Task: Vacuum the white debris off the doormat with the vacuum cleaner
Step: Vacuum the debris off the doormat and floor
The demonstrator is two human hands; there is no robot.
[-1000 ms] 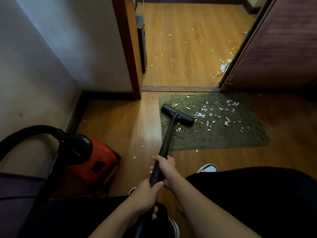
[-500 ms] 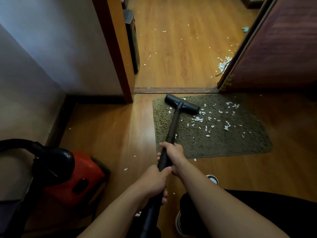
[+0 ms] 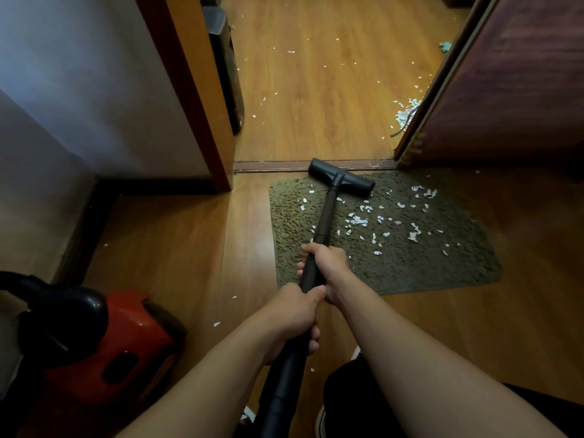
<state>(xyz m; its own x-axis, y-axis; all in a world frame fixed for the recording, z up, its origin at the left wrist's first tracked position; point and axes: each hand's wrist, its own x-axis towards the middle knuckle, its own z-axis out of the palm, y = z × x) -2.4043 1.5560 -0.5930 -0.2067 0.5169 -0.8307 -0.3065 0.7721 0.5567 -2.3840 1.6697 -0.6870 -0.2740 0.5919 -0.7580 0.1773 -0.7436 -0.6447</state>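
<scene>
A dark olive doormat (image 3: pixel 426 267) lies on the wooden floor before a doorway. Several white debris scraps (image 3: pixel 358 220) are scattered over its middle and right part. The black vacuum wand (image 3: pixel 325 216) runs from my hands up to a black floor nozzle (image 3: pixel 341 181) resting on the mat's far edge, by the door threshold. My right hand (image 3: pixel 327 267) grips the wand higher up, over the mat's near left part. My left hand (image 3: pixel 292 314) grips it just behind. The red and black vacuum cleaner body (image 3: pixel 104 346) sits at the lower left.
A wooden door frame (image 3: pixel 189 96) and grey wall stand to the left, a dark door (image 3: pixel 505 90) at the right. More white scraps (image 3: pixel 406 112) lie on the floor beyond the threshold (image 3: pixel 284 165). My shoe (image 3: pixel 320 420) shows at the bottom.
The nozzle has been pushed forward from the mat's near left part to its far edge. Both hands and the camera moved forward with it.
</scene>
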